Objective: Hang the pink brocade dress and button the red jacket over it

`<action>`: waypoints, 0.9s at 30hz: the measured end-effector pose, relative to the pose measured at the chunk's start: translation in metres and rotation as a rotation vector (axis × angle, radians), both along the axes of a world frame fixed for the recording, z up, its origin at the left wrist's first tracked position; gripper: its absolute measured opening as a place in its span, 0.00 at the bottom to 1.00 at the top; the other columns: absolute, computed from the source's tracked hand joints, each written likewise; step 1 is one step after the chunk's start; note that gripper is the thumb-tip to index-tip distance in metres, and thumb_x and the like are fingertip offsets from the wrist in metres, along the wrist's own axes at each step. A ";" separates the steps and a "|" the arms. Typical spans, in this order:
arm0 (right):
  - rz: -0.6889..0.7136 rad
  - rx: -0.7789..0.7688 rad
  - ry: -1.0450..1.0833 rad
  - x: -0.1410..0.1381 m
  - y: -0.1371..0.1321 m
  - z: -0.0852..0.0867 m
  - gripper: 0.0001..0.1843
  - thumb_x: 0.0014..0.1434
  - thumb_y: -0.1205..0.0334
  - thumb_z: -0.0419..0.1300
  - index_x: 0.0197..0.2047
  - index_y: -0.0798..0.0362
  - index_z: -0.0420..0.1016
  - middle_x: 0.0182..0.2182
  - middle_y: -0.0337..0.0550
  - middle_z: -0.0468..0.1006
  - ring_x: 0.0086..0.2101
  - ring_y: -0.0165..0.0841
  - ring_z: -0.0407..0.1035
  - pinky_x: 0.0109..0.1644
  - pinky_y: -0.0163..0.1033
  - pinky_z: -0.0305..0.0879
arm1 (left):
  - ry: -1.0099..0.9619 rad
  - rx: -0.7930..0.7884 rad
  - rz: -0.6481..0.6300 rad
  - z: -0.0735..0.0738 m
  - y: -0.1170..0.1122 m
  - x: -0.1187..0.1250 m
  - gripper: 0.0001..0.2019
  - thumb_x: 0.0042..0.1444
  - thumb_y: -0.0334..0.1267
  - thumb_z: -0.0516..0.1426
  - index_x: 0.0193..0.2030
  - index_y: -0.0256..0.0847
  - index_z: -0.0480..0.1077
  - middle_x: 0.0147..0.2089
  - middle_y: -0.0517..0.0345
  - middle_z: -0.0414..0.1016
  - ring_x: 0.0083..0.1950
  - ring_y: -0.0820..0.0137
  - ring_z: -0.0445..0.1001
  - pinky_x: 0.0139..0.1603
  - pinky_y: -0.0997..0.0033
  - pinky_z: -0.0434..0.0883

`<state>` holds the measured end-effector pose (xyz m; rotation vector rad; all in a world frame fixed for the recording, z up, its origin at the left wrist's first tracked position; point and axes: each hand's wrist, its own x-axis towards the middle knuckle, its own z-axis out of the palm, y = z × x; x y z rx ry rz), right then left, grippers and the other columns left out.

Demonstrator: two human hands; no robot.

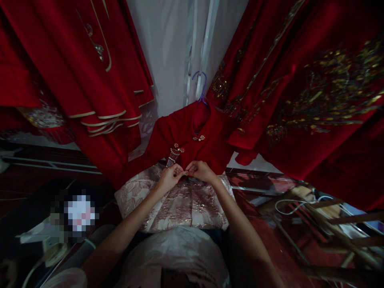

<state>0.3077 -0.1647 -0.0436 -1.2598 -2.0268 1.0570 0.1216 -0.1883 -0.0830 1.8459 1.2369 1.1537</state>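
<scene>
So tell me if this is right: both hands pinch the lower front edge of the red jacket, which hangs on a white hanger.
Wrong: the hanger is blue, not white, as the head view shows. The left hand and right hand do pinch the red jacket at its lower front edge.

No readable text, label or number shows on anything here.

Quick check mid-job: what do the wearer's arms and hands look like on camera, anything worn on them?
The left hand and right hand are bare: no gloves. Both forearms are uncovered, with no sleeve, watch or bracelet visible. The light is too dim to tell about rings.
</scene>
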 end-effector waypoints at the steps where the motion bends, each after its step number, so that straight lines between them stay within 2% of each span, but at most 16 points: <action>1: 0.002 -0.010 0.012 0.001 0.000 0.002 0.09 0.49 0.60 0.66 0.34 0.56 0.76 0.27 0.42 0.79 0.29 0.29 0.73 0.35 0.32 0.68 | -0.020 -0.010 0.000 0.000 0.001 0.000 0.11 0.53 0.47 0.59 0.33 0.42 0.71 0.31 0.58 0.76 0.33 0.70 0.75 0.36 0.72 0.71; 3: 0.042 -0.073 0.054 0.004 -0.001 0.009 0.11 0.48 0.59 0.66 0.34 0.56 0.76 0.28 0.42 0.79 0.29 0.28 0.73 0.36 0.33 0.69 | -0.078 -0.047 0.014 -0.001 0.004 0.001 0.12 0.53 0.48 0.59 0.35 0.41 0.71 0.32 0.58 0.77 0.35 0.70 0.76 0.36 0.73 0.71; 5: 0.143 -0.190 0.095 0.009 -0.004 0.018 0.13 0.48 0.57 0.66 0.35 0.57 0.76 0.29 0.43 0.80 0.29 0.28 0.73 0.37 0.34 0.69 | -0.133 -0.089 0.030 -0.002 0.009 0.002 0.14 0.54 0.50 0.58 0.38 0.41 0.71 0.33 0.57 0.76 0.36 0.70 0.75 0.37 0.73 0.71; 8: 0.290 -0.321 0.085 0.016 -0.008 0.030 0.13 0.47 0.57 0.66 0.35 0.57 0.76 0.30 0.43 0.80 0.30 0.28 0.72 0.37 0.34 0.68 | -0.230 -0.141 -0.010 0.003 0.019 0.007 0.17 0.55 0.52 0.56 0.34 0.39 0.71 0.31 0.59 0.75 0.33 0.71 0.73 0.35 0.74 0.70; 11: 0.324 -0.307 0.063 0.019 -0.011 0.035 0.12 0.47 0.59 0.66 0.34 0.57 0.76 0.31 0.41 0.79 0.31 0.27 0.71 0.38 0.33 0.67 | -0.449 -0.203 0.009 0.015 0.030 0.014 0.19 0.52 0.55 0.58 0.34 0.38 0.72 0.32 0.59 0.75 0.32 0.73 0.72 0.33 0.74 0.70; 15: 0.329 -0.253 0.064 0.021 -0.010 0.033 0.11 0.49 0.59 0.65 0.34 0.57 0.77 0.31 0.41 0.79 0.31 0.27 0.71 0.38 0.32 0.66 | -0.733 -0.280 0.106 0.030 0.038 0.019 0.22 0.49 0.54 0.60 0.44 0.38 0.74 0.43 0.53 0.77 0.39 0.72 0.74 0.37 0.75 0.71; 18: 0.339 -0.258 0.086 0.021 -0.009 0.031 0.10 0.49 0.59 0.65 0.34 0.56 0.77 0.31 0.41 0.79 0.31 0.27 0.71 0.38 0.33 0.66 | -0.764 -0.321 0.089 0.035 0.038 0.016 0.22 0.46 0.51 0.64 0.44 0.38 0.75 0.46 0.50 0.77 0.42 0.71 0.75 0.40 0.74 0.72; 23: 0.325 -0.264 0.109 0.017 -0.010 0.031 0.09 0.49 0.59 0.65 0.33 0.56 0.77 0.30 0.40 0.79 0.31 0.27 0.71 0.38 0.33 0.67 | -0.778 -0.333 0.113 0.031 0.035 0.011 0.21 0.42 0.48 0.67 0.41 0.37 0.75 0.44 0.50 0.79 0.42 0.69 0.76 0.44 0.67 0.73; 27: 0.316 -0.256 0.106 0.015 -0.011 0.033 0.11 0.49 0.57 0.66 0.32 0.56 0.77 0.30 0.40 0.79 0.30 0.27 0.71 0.38 0.33 0.67 | -0.809 -0.304 0.136 0.031 0.037 0.011 0.21 0.44 0.51 0.65 0.39 0.37 0.75 0.44 0.50 0.78 0.40 0.70 0.77 0.44 0.68 0.73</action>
